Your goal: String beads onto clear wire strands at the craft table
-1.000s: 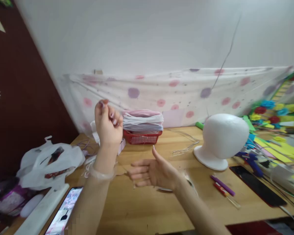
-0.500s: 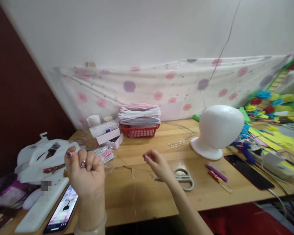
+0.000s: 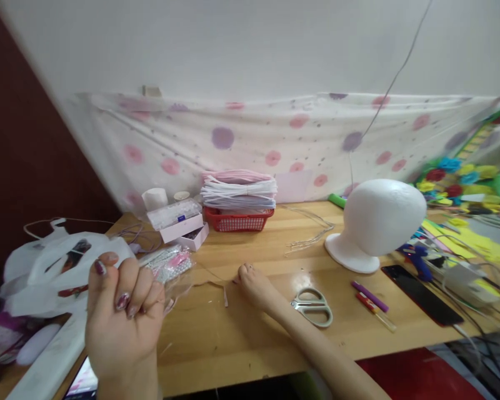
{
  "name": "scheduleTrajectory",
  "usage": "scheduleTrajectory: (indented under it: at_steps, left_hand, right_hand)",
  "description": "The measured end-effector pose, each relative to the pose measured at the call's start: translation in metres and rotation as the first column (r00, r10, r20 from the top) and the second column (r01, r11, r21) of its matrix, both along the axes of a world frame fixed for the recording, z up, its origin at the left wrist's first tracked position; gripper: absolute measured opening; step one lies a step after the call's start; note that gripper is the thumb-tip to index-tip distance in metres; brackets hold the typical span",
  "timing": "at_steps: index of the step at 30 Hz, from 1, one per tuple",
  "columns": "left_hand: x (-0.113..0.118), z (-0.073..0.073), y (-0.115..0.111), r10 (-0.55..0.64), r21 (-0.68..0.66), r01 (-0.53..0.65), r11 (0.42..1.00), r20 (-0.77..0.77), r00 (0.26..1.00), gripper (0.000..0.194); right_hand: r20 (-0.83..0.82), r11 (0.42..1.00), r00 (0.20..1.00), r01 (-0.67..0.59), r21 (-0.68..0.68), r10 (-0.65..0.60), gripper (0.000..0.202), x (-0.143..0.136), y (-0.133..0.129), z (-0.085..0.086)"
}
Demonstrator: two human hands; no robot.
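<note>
My left hand (image 3: 123,316) is raised at the lower left, its fingers curled into the palm and thumb pressed against them. Whatever it may grip is hidden. My right hand (image 3: 254,284) rests low over the middle of the table, fingers bent together; what lies between its fingertips is too small to make out. Just left of it a thin pale ribbon (image 3: 210,283) lies on the wood, running toward my left hand. Scissors with pale handles (image 3: 314,306) lie beside my right forearm. Behind my left hand is a clear bag of beads (image 3: 173,265).
A white foam head (image 3: 381,222) stands at the right, near a purple pen (image 3: 370,296), a black phone (image 3: 420,294) and a blue glue gun (image 3: 419,261). A red basket (image 3: 239,221) sits at the back. White plastic bags (image 3: 37,275) bulge at the left.
My left hand has moved left and nearer the camera. My right hand has shifted slightly left and down toward the tabletop, uncovering the scissors. The view has shifted a little.
</note>
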State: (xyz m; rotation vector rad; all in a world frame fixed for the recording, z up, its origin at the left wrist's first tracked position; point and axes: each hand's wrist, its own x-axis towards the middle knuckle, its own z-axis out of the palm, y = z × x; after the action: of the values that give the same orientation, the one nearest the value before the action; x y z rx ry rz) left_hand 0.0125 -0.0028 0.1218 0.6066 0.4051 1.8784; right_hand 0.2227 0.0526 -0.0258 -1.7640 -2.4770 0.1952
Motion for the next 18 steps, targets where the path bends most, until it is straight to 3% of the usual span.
scheduleTrajectory:
  at_steps: [6, 11, 14, 18]
  left_hand:
    - [0.001, -0.008, -0.001, 0.0, -0.066, 0.002, 0.998, 0.041, 0.999, 0.008]
    - [-0.006, -0.008, -0.011, 0.038, -0.095, -0.036, 0.995, 0.018, 0.999, 0.006]
    - [-0.006, -0.006, -0.013, 0.046, -0.062, -0.047, 0.997, -0.014, 0.999, 0.008]
    - [-0.005, -0.007, -0.011, 0.023, -0.051, -0.025, 0.998, -0.035, 0.999, 0.011]
  right_hand:
    - [0.111, 1.0, 0.994, -0.022, -0.006, 0.022, 0.026, -0.002, -0.002, 0.002]
    - [0.111, 1.0, 0.994, 0.0, 0.003, -0.001, 0.025, 0.005, 0.002, 0.006]
    - [0.073, 0.998, 0.996, 0.059, 0.011, -0.059, 0.02, -0.001, 0.017, 0.009]
    - [0.024, 0.979, 0.979, 0.204, 0.026, -0.204, 0.035, -0.03, 0.06, 0.014]
